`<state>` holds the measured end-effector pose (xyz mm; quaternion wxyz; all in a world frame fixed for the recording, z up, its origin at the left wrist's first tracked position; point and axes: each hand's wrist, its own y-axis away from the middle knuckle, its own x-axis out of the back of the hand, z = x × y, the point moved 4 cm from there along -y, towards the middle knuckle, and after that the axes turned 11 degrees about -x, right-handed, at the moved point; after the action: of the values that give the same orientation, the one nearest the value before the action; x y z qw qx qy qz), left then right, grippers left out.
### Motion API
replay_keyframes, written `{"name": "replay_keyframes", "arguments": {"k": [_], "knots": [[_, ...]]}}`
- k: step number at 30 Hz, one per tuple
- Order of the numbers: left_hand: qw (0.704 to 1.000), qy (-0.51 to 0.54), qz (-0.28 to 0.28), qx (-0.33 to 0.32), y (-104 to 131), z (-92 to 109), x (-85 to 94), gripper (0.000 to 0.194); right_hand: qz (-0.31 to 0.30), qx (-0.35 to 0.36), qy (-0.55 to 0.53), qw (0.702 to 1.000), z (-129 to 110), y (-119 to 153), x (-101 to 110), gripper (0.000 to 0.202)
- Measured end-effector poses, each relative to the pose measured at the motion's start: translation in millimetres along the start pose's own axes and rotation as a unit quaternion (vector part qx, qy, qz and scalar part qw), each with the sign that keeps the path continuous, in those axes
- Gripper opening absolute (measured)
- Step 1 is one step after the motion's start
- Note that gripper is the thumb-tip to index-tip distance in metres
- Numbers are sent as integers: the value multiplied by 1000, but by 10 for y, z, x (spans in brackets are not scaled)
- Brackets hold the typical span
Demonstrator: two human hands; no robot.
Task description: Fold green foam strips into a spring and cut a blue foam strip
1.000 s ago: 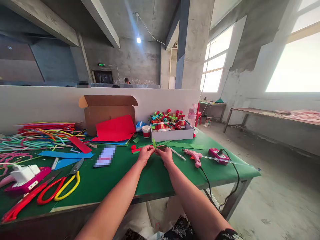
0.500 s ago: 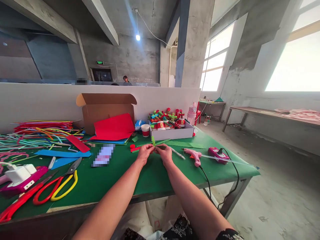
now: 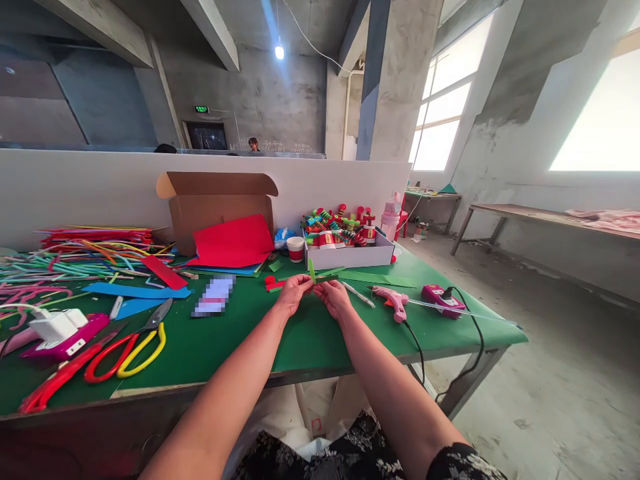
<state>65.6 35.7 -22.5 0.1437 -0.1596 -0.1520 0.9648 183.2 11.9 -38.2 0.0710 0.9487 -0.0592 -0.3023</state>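
Strip [image 3: 311, 268] upright between two hands

The left hand [image 3: 296, 292] pinches the green strip's lower end between thumb and fingertips; its flat, narrow length rises above them. The right hand [image 3: 333, 296] curls close beside that end, and whether its fingers grip it I cannot tell. Scissors [image 3: 131, 348] with looped red and yellow handles lie to the left, a pink plastic glue gun [image 3: 393, 298] to the right. Farther back, a white box [image 3: 353, 257] brims with coiled, striped trinkets [image 3: 344, 230], near a paper cup [image 3: 295, 249] and a smooth red sheet [image 3: 233, 241]. The tabletop [image 3: 210, 347] beneath is smooth and green; beyond stand a white partition [image 3: 100, 193], then a rough concrete wall [image 3: 295, 87] and a lit bulb [image 3: 279, 52].
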Motion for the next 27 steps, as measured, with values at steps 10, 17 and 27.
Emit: {"name": "replay_keyframes", "arguments": {"k": [10,17,27], "knots": [[1000,-10,2,-12,-15,-4,2,33,-31,-12,-15,999,-9,-13,-16,21],[1000,-11,-2,-15,-5,37,4,34,-41,-1,-2,999,-2,-19,0,24],[1000,-19,9,-14,1,50,3,33,-46,10,16,999,-36,14,-16,29]]}}
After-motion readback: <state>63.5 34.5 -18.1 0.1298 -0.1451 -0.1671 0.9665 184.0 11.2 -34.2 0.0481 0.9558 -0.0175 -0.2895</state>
